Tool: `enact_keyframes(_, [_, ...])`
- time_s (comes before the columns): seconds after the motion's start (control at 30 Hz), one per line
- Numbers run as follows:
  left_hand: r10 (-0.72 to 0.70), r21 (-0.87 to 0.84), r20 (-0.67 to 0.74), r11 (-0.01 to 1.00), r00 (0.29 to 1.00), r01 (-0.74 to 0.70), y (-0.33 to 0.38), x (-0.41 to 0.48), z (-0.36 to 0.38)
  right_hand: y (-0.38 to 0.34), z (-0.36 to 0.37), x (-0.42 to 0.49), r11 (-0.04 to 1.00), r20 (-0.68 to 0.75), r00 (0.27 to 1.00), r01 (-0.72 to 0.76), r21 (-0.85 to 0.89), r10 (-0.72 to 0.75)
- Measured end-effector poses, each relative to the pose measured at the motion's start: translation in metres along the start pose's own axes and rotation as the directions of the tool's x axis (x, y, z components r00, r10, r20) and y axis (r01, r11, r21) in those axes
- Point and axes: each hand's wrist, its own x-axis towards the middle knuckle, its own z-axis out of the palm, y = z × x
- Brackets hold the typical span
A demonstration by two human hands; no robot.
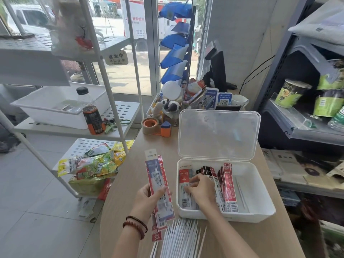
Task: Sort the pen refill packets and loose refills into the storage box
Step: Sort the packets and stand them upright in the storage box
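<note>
A white storage box [260, 207] with its clear lid [217, 135] propped open sits on the wooden table. Several red, black and white refill packets [229, 187] stand in its left and middle parts. My right hand [200, 189] reaches into the box's left side, its fingers curled on a red-and-white packet [183, 180] there. My left hand [149, 197] grips a small stack of red and blue-white packets [158, 181] upright above the table, left of the box. Several loose white refills [178, 239] lie side by side at the table's near edge.
An orange tape dispenser [155, 126] and a clear tub of small toys [165, 107] stand behind the box. A white wire shelf [78, 131] with a bottle [92, 112] and snack bags [93, 164] is on the left. A dark shelf [307, 127] of goods lines the right.
</note>
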Motion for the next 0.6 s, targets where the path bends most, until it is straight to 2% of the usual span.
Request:
enact_keyframes(0.1, [0.01,0.01,-0.034,1.0,0.999,-0.01,0.0,0.001,-0.002,-0.001,-0.002,0.0,0.998,0.078,0.997,0.013,0.064,-0.019])
enact_keyframes(0.27, [0.018,0.061,-0.04,0.998,0.999,-0.016,-0.002,-0.003,0.0,-0.013,-0.016,-0.012,0.925,0.248,0.964,-0.008,0.38,-0.094])
enact_keyframes(0.37, [0.008,0.107,-0.019,0.994,1.0,-0.006,-0.003,-0.003,0.005,-0.024,-0.021,-0.019,0.924,0.396,0.9,0.019,0.382,-0.183])
enact_keyframes(0.5, [0.015,0.128,0.032,0.992,0.999,-0.019,-0.002,-0.003,0.012,-0.032,-0.018,-0.018,0.938,0.354,0.917,0.057,0.341,-0.184])
enact_keyframes(0.6, [-0.034,0.043,0.071,0.999,0.997,0.031,-0.002,-0.001,0.012,-0.033,-0.019,-0.014,0.927,0.313,0.939,0.014,0.376,-0.141])
